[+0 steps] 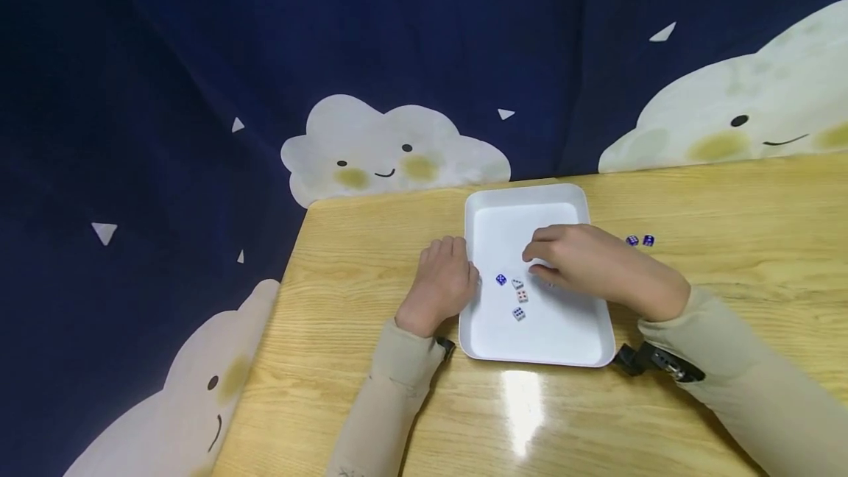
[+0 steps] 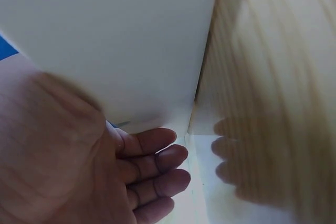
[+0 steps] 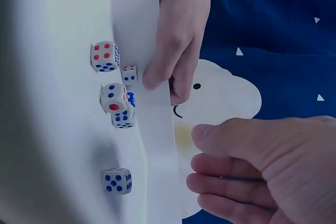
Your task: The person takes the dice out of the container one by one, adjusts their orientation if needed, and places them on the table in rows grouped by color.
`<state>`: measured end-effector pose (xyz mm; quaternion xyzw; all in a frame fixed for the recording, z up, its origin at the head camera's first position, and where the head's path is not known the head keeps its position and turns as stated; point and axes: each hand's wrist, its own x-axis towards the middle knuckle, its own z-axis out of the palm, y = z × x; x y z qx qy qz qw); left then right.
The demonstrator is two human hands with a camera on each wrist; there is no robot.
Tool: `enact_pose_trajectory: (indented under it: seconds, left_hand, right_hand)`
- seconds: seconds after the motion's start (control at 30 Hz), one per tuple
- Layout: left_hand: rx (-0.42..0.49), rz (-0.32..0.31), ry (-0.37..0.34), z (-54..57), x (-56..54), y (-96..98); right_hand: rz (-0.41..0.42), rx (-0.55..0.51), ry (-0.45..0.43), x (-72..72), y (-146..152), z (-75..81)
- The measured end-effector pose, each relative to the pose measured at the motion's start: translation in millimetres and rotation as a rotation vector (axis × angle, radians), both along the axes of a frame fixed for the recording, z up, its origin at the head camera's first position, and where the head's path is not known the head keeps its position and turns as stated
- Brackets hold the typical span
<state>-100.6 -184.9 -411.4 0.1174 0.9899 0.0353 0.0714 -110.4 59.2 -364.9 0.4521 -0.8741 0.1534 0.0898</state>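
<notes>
A shallow white tray [image 1: 570, 341] lies on the table with several white dice [image 1: 519, 313] and a blue die [image 1: 500, 280] in it. My left hand [image 1: 442, 278] grips the tray's left wall, thumb over the rim and inside, the other fingers along the outer side. In the right wrist view a white die [image 3: 129, 74] sits right by that thumb. Over the tray's right half is my right hand [image 1: 570, 260], its fingers loosely bent and apart from the thumb, with nothing between them. Below it one white die [image 3: 116, 181] shows close by.
Two blue dice [image 1: 640, 241] lie on the wooden table [image 1: 729, 241] to the right of the tray, beside the right forearm. A dark blue curtain [image 1: 397, 35] with cloud prints hangs along the table's back and left edges.
</notes>
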Motion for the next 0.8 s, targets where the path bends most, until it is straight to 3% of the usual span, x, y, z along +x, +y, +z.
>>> enact_pose_trajectory:
  seconds: [0.8]
  left_hand:
    - [0.005,-0.005,0.013,0.4,0.7,0.6]
  right_hand:
    - [0.054,-0.026,0.016,7.8,-14,28.3]
